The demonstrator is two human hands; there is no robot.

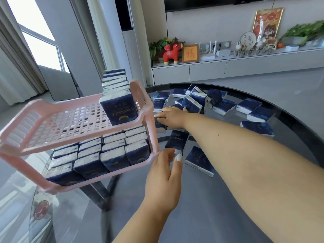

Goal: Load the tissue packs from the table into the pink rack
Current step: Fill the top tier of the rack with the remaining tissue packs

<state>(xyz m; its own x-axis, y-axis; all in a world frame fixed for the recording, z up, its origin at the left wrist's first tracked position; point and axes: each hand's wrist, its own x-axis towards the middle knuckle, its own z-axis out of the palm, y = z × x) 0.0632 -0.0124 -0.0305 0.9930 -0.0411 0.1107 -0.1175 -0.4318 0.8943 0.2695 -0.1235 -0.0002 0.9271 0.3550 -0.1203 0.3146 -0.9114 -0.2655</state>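
The pink rack (149, 109) has two tiers and stands on the left of the glass table (289, 106). Its lower tier is packed with dark blue tissue packs (112, 155). A single row of packs (119, 106) stands along the right side of the upper tier. Several loose packs (224, 106) lie scattered on the table to the right. My right hand (172, 118) reaches left, its fingers laid over a pack (159, 127) beside the rack. My left hand (164, 174) is at the rack's lower right corner, thumb and fingers apart, touching the near edge of another pack (177, 140).
Another pack (199, 161) lies flat just right of my left hand. The table's dark curved rim (298, 120) runs round the right. Beyond it stand a low grey cabinet (206, 69) with ornaments and plants, and a tall white air conditioner (129, 41).
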